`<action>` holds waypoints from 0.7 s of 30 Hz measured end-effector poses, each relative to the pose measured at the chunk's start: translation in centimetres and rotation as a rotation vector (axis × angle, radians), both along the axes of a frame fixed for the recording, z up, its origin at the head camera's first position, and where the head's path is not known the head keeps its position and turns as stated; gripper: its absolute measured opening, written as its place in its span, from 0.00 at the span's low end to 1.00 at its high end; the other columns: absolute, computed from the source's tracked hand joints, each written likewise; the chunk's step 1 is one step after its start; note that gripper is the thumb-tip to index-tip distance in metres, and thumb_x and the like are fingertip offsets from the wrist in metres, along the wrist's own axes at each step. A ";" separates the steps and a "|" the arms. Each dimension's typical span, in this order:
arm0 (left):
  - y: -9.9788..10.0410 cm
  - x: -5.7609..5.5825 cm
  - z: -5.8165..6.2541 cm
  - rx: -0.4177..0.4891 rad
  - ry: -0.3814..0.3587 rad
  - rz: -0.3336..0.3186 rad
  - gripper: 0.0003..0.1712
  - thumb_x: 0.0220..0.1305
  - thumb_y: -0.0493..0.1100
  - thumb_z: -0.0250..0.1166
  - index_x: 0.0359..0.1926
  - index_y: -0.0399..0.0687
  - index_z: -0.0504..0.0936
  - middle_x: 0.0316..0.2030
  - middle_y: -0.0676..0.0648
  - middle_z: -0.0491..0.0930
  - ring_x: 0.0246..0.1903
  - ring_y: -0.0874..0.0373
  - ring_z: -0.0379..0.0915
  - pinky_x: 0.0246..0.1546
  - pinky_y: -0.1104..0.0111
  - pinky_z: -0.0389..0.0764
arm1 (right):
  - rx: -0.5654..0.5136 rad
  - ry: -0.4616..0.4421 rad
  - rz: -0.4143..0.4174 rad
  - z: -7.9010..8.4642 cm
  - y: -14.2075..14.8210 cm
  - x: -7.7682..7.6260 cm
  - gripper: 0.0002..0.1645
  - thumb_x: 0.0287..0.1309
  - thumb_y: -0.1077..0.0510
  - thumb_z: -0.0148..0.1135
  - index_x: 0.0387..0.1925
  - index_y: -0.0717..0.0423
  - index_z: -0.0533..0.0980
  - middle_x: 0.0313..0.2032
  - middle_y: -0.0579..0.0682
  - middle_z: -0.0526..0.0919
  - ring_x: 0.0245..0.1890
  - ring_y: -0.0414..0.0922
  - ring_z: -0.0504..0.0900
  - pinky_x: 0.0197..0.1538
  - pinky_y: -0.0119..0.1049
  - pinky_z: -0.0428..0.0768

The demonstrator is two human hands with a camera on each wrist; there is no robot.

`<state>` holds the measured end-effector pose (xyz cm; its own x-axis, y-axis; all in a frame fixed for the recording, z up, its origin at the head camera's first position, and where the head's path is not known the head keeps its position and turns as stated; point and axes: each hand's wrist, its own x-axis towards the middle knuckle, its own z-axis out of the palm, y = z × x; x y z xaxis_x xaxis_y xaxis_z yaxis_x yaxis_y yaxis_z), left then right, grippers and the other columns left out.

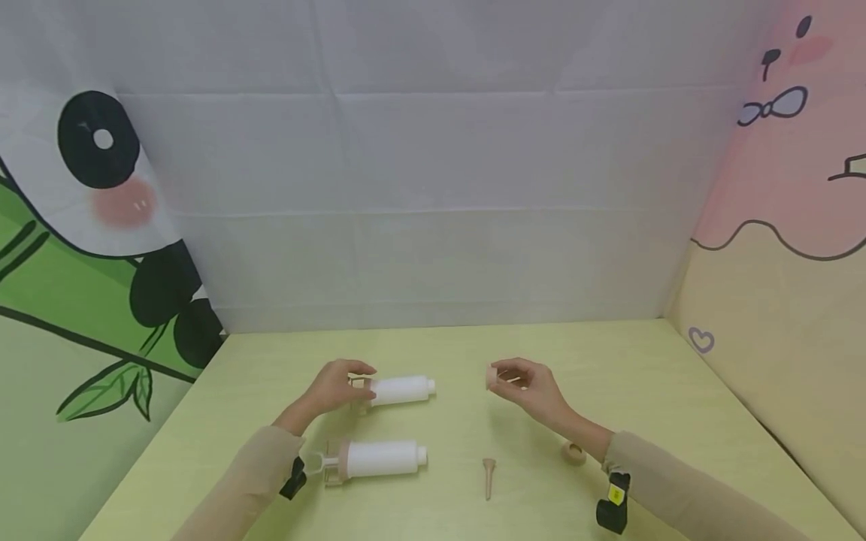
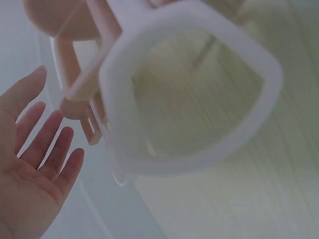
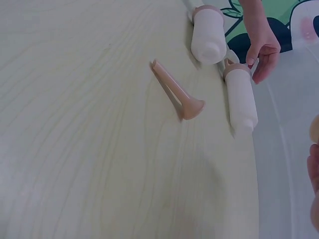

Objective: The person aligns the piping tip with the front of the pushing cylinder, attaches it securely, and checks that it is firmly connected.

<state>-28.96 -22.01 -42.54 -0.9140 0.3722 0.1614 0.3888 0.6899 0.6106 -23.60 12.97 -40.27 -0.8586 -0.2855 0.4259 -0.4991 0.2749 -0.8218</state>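
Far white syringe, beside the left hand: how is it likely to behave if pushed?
The far white syringe is probably stiff: its barrel shows no bend. The round barrel could roll, but the wider peach collar at one end might make it curve or catch. Its smooth-looking surface may slip.

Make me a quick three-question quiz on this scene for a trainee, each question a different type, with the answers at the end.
1. What does the right hand hold?
2. True or false: the left hand holds the nearer white cylinder.
3. Fill in the blank: in the head view, the flared peg lies on the table to the ____ of the nearer white cylinder.

Key:
1. A small round pinkish piece.
2. False; it is at the farther white cylinder.
3. Right.
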 end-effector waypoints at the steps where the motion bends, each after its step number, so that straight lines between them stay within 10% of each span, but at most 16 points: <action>1: -0.1 -0.1 -0.2 -0.022 0.011 0.001 0.23 0.46 0.40 0.71 0.45 0.35 0.80 0.44 0.40 0.79 0.47 0.43 0.73 0.48 0.53 0.73 | -0.001 0.001 0.003 0.0 0.0 0.0 0.17 0.49 0.68 0.63 0.44 0.70 0.75 0.36 0.62 0.81 0.36 0.47 0.80 0.38 0.35 0.80; 21: -0.6 -1.5 -2.8 -0.075 -0.026 -0.022 0.27 0.41 0.36 0.72 0.46 0.33 0.77 0.45 0.37 0.77 0.44 0.44 0.76 0.40 0.63 0.80 | -0.003 -0.005 0.000 -0.9 -0.3 -0.2 0.17 0.49 0.69 0.63 0.43 0.71 0.75 0.36 0.63 0.81 0.35 0.50 0.79 0.37 0.33 0.80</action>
